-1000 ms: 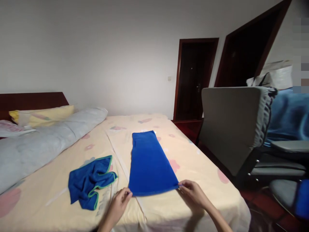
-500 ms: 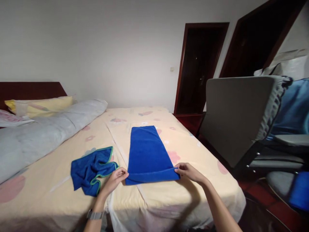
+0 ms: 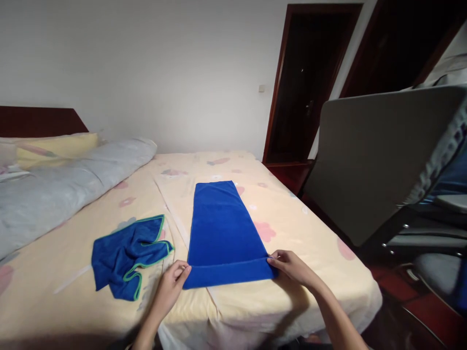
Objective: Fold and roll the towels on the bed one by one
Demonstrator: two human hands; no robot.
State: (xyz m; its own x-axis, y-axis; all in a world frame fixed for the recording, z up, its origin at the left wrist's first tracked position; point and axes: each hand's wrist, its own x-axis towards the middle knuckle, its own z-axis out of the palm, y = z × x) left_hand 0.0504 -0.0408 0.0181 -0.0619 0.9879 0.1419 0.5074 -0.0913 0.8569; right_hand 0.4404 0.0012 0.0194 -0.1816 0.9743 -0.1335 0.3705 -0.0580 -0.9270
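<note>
A long blue towel point(image 3: 224, 223) lies flat on the bed, its near end turned over into a straight band. My left hand point(image 3: 173, 284) pinches the left corner of that band. At the right corner, my right hand point(image 3: 290, 267) grips the folded edge between thumb and fingers. Left of my left hand lies a crumpled blue cloth with green trim point(image 3: 127, 257), touched by neither hand.
The bed point(image 3: 120, 318) has a patterned yellow sheet. A grey rolled quilt point(image 3: 76, 180) and a yellow pillow point(image 3: 58, 148) lie at the left. A large grey chair back point(image 3: 379, 155) stands right of the bed, with a dark door point(image 3: 310, 87) behind.
The towel's turned-over band now lies flatter and straighter, both hands still at its corners. The view has shifted, making the chair back look larger.
</note>
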